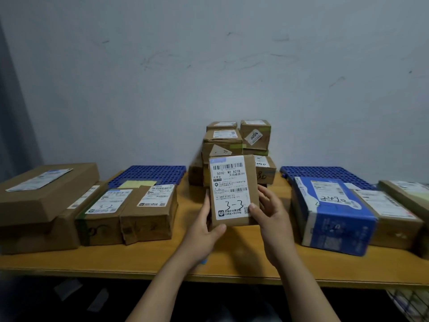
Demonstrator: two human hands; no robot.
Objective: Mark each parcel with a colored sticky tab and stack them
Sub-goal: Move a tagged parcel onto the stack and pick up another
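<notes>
pale, scuffed wall rose behind a wooden table crowded with cartons. we held one small parcel above the table's middle, between both hands. our left hand cupped its lower left corner, thumb curled over the bottom edge and fingers behind the left side. our right hand pinched the right edge, thumb on the label's lower corner and fingers wrapped round the back.

the parcel stood on end with its long axis nearly upright and its label facing us, "3-3" written on it. a pale blue strip sat at the label's top left corner. we judged it might be the tab, though we could not be sure.

the stack of small boxes stood straight behind the parcel, against the wall and farther from us, its top higher in view than the parcel's upper edge. neither hand was nearer it, since the parcel sat centred between them. we judged that stacking would mean turning the parcel flat and carrying it forward and up. how level that top was we could not tell.

more parcels lay to the left, one marked "3-2", and a blue parcel to the right.
</notes>
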